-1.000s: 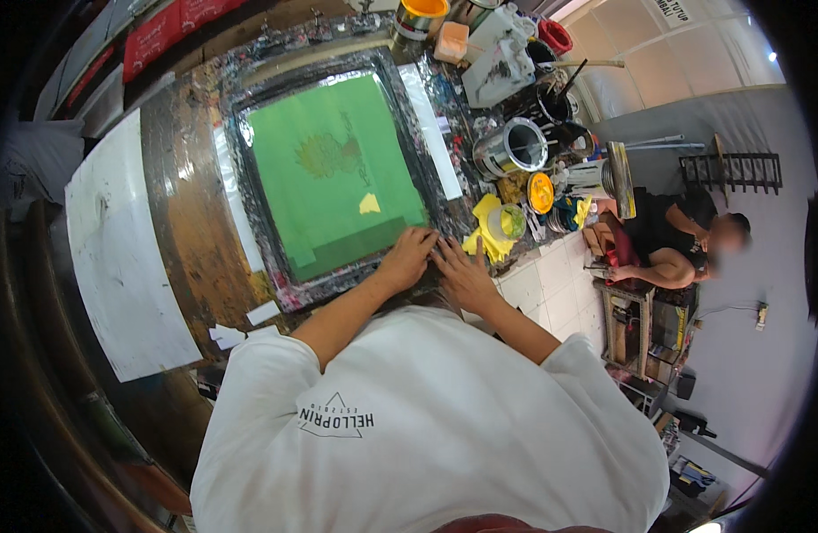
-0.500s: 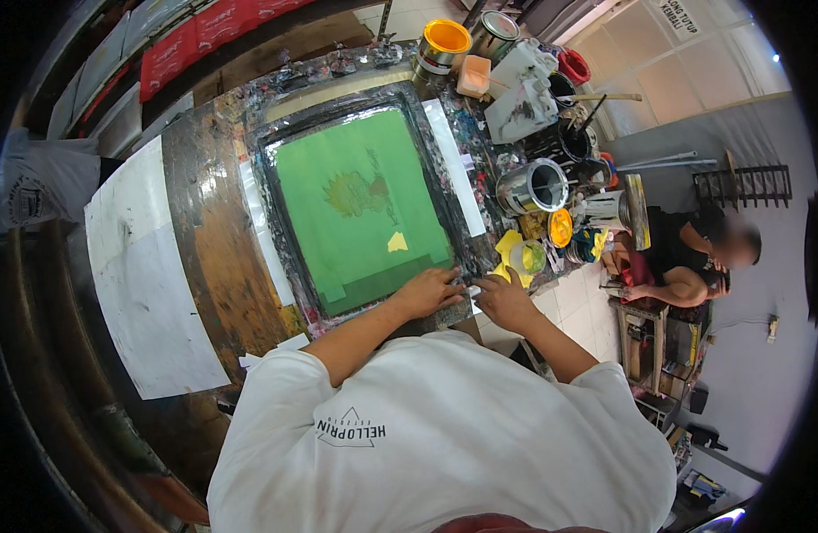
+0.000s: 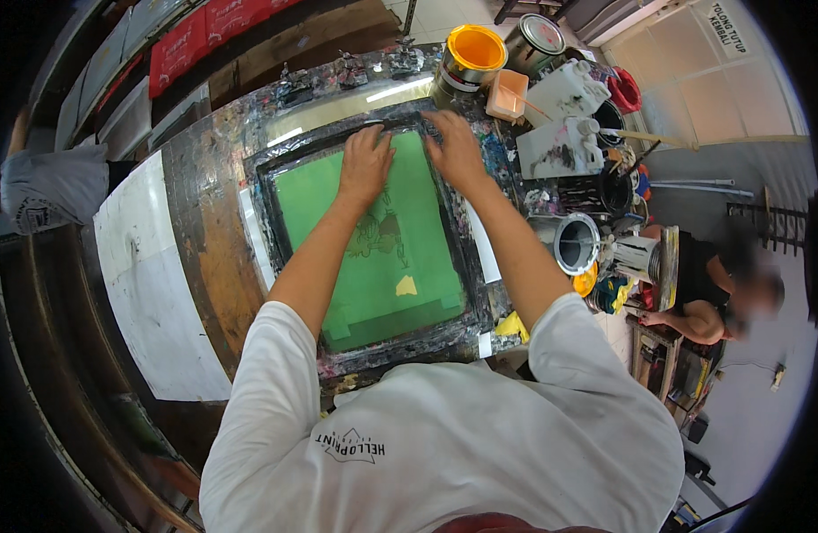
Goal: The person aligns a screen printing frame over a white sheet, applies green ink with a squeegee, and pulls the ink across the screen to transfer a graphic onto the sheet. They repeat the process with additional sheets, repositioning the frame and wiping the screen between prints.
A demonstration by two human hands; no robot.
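Note:
A silk-screen frame point(image 3: 469, 293) with a dark, paint-stained border and green mesh point(image 3: 400, 315) lies flat on the work table. A line drawing shows on the mesh, partly behind my left forearm, with a small yellow patch point(image 3: 405, 285) nearer to me. My left hand point(image 3: 366, 166) rests over the far part of the mesh, fingers stretched toward the frame's far border. At the far right corner, my right hand point(image 3: 456, 153) touches the border with its fingers apart. Neither hand shows anything held. White strips stick out from under the frame's sides.
Paint cans, including an orange-filled one point(image 3: 476, 49), an orange tub point(image 3: 507, 94) and stained white jugs point(image 3: 560, 147) crowd the table's right side. A yellow cloth or scrap point(image 3: 513, 327) lies at the near right. White sheets point(image 3: 151, 293) cover the left. Another person point(image 3: 706, 293) sits at right.
Both hands have moved away from me, from the frame's near right corner to its far border. My forearms now reach across the mesh. The view has shifted slightly.

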